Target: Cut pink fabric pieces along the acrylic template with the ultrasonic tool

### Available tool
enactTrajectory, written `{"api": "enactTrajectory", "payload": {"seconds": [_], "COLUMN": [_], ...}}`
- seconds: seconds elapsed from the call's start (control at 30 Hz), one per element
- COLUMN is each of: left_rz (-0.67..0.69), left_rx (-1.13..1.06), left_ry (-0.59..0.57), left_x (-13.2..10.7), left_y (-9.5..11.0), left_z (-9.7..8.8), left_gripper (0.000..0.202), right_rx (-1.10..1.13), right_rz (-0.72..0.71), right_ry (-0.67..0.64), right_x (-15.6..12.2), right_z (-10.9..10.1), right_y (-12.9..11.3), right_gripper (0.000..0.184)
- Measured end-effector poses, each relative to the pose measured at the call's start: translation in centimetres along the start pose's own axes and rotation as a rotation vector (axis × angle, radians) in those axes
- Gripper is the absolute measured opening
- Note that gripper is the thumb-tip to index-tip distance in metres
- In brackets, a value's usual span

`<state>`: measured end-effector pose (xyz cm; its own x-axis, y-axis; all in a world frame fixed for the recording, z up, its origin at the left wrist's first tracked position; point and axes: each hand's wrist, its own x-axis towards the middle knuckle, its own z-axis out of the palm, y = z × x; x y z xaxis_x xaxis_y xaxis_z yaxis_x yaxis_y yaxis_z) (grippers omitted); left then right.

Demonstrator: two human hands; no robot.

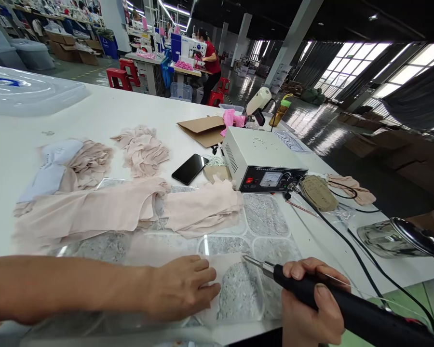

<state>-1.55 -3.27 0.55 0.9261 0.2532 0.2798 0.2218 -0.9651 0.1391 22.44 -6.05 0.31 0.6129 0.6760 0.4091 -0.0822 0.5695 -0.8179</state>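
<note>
My left hand (184,289) presses down on a thin pale beige fabric piece (166,248), fingers bent and a little apart. That fabric lies over a clear panel (271,217) with a grey speckled pattern in rounded squares. My right hand (311,303) is wrapped around a black corded hand tool (332,299) whose pointed metal tip (249,260) is at the fabric's right end; whether it touches is unclear. Beyond my left hand lie two stacks of beige fabric, a longer left stack (94,212) and a shorter right stack (202,205).
A white control box (264,159) with a meter stands behind, its cables running right. Around it are a phone (190,168), cardboard (202,130), and a lidded clear jar (394,238). Fabric bundles (142,149) lie at the left. A person (211,60) works at a sewing machine beyond.
</note>
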Motion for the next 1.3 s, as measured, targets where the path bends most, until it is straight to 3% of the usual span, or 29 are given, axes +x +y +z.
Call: {"api": "enactTrajectory", "payload": {"seconds": [0.13,0.23,0.4,0.5,0.63,0.8,0.97,1.13,1.3], "left_rz": [-0.08,-0.101,-0.139,-0.153,-0.112,-0.004,0.003,0.012,-0.018], "left_rx": [-0.049,-0.064,-0.121,-0.106,-0.062,-0.109,-0.087,-0.028,-0.021], "left_ry": [-0.006,0.01,0.034,0.076,0.032,-0.068,-0.022,-0.045,-0.048], "left_x": [-1.1,-1.4,-1.1,-1.1,-1.6,-1.5,-0.6,-0.9,-0.8], "left_y": [1.3,1.1,0.7,0.5,-1.1,-3.2,-1.7,-1.5,-0.9], "left_z": [0.3,0.1,-0.4,0.3,1.2,-0.1,-0.7,-0.3,-0.8], "left_gripper": [0.019,0.013,0.018,0.026,0.031,0.032,0.028,0.029,0.03], "right_rx": [0.007,0.001,-0.019,0.008,-0.008,-0.02,-0.002,0.024,0.045], "right_rz": [0.009,0.05,0.057,0.033,0.041,0.091,0.102,0.149,0.227], "right_ry": [-0.065,-0.105,-0.137,-0.147,-0.166,-0.191,-0.135,-0.233,-0.201], "right_x": [0.1,0.1,0.0,-0.2,-0.4,-1.3,-1.9,-2.4,-3.7], "right_z": [0.0,-0.4,-1.0,-0.9,-1.3,-2.0,-1.6,-2.1,-2.7], "right_y": [0.2,-0.4,-1.5,-1.4,-1.6,-2.9,-3.6,-3.8,-4.6], "right_gripper": [0.012,0.012,0.013,0.013,0.012,0.012,0.012,0.01,0.012]}}
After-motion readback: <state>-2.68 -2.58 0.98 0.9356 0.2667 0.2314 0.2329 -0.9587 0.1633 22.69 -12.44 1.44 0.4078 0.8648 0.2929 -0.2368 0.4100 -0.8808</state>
